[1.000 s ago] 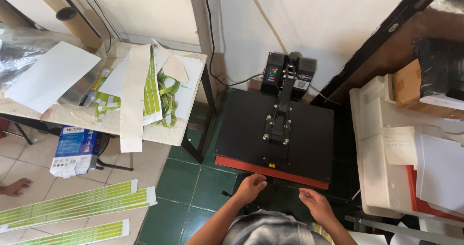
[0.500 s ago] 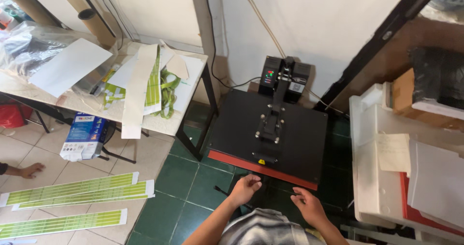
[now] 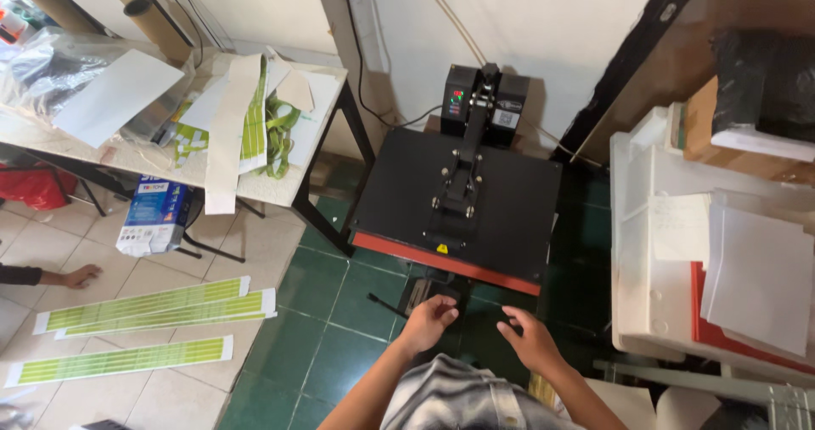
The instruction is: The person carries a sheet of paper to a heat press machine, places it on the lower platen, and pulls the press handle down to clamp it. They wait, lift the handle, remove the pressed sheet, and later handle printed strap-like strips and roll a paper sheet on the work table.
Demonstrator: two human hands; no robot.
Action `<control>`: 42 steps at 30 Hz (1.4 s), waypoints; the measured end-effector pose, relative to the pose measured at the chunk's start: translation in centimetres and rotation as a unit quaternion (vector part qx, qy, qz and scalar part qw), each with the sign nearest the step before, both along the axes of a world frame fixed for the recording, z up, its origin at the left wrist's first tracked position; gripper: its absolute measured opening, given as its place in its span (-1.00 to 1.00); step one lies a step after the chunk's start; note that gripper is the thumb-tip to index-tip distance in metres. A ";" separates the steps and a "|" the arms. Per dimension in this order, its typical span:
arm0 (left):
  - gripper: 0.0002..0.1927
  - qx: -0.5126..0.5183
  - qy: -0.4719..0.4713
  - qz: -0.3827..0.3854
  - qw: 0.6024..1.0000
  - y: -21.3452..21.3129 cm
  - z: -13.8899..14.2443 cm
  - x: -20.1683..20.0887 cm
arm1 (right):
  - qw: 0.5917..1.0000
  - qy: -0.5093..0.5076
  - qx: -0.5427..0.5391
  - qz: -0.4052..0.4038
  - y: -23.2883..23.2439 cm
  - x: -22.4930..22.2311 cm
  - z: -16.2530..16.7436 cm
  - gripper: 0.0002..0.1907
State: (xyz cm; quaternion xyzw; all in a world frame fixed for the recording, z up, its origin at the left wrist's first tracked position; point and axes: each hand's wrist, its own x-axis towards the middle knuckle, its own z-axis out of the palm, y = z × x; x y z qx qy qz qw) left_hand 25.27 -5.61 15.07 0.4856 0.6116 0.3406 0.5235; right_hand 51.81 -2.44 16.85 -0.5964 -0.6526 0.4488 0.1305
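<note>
A black heat press [image 3: 501,201] with a red front edge stands closed on the green tiled floor by the wall. Its black handle [image 3: 422,292] sticks out low at the front. My left hand [image 3: 430,321] is at the near end of that handle, fingers loosely curled; whether it grips the handle is hidden. My right hand [image 3: 531,338] hovers just right of it, below the press's front edge, fingers apart and holding nothing. My striped shirt fills the bottom edge of the view.
Left is a table [image 3: 310,90] with white sheets, green lanyards and a hanging printed strip. Long green-printed strips [image 3: 153,304] lie on the floor; another person's hand [image 3: 78,275] rests nearby. A blue box [image 3: 153,216] sits under the table. White shelving [image 3: 645,252] with paper stacks stands right.
The view has shifted so the press sits more to the middle. Both my hands stay in front of the press, the left one closer to the handle.
</note>
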 end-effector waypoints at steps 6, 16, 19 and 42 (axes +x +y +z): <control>-0.66 -0.014 0.007 0.031 0.999 -2.9 1.2 1.2 | 0.999 0.039 0.016 0.012 -1.7 1.7 0.9 -0.46; -0.63 -0.032 0.015 0.053 0.998 -5.8 3.4 1.2 | 0.997 0.074 0.034 -0.007 -3.4 2.7 1.0 -0.48; -0.63 -0.031 0.015 0.054 0.998 -5.6 3.5 0.0 | 0.996 0.074 0.047 -0.006 -3.4 1.8 0.9 -0.48; -0.67 -0.008 -0.043 0.024 0.999 -5.7 2.8 -22.3 | 0.998 0.038 0.008 -0.050 -7.0 -18.7 2.5 -0.46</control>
